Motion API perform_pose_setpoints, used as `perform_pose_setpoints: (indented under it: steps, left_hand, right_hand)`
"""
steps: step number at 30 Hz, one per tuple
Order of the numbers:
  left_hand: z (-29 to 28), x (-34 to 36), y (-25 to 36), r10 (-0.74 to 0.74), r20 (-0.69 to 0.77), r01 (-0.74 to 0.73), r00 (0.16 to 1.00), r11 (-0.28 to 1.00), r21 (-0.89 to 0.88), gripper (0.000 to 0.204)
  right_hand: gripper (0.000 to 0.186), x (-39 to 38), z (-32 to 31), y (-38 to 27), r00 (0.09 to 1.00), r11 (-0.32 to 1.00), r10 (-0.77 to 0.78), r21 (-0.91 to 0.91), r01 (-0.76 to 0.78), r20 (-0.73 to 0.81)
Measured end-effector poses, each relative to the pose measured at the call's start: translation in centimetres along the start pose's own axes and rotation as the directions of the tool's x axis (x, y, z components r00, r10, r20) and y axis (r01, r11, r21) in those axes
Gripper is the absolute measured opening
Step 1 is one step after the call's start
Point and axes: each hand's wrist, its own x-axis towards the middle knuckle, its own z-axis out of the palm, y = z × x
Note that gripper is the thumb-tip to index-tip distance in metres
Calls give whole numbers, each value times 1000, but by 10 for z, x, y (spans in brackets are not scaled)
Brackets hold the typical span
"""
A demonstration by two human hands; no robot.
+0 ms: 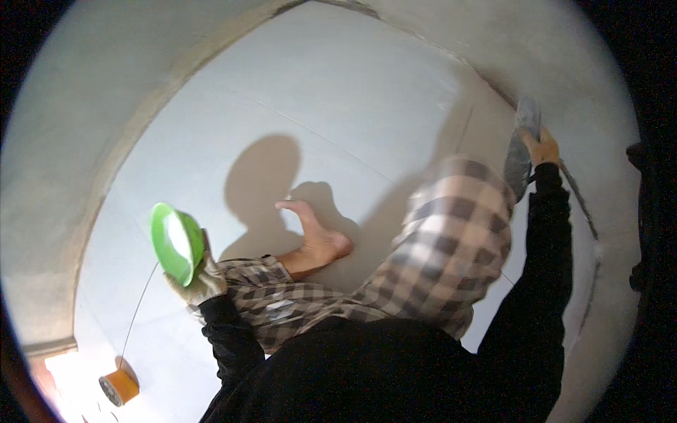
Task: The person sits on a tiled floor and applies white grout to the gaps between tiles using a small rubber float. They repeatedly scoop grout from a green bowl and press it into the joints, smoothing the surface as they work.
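Note:
My left hand (201, 280), in a pale glove, grips a green bowl (163, 243) from below and its near side. The bowl tilts, and white material (178, 237) shows inside it. At the far right, my right hand (543, 150) is closed on a long, flat grey object (529, 116), whose exact kind I cannot make out. Its lower part looks darker, beside my raised knee. The object lies close to the joint where the floor (331, 92) meets the right wall (585, 120).
My bare foot (321, 243) rests on pale floor tiles, with checked trousers (451, 240) around my bent legs. An orange cylindrical container (120, 387) stands at the lower left, near a bright patch. Bare plastered walls (127, 84) curve along the left and far sides.

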Motion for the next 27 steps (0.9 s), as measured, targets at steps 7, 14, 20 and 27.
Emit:
perform_pose_setpoints:
  steps: [7,14,20,27]
  left_hand:
    - [107,49,-75,-292,170,159,941,827,539,69]
    - [231,99,-226,-386,569,119,726,886,449,78]
    - [241,61,-268,-423,612,219,669,898,381,75]
    - [165,10,-252,-384,200,281,901,870,406,69]
  right_hand:
    - [43,24,18,-166,846,828,-510,-176,532,157]
    - [33,42,12,-171,852,839,-519,-148,523,67]
    - [34,46,-30,-145,905,900,-375,156,408,-199]
    - [34,23,-148,-231,740,740,-665,-221,635,-100]
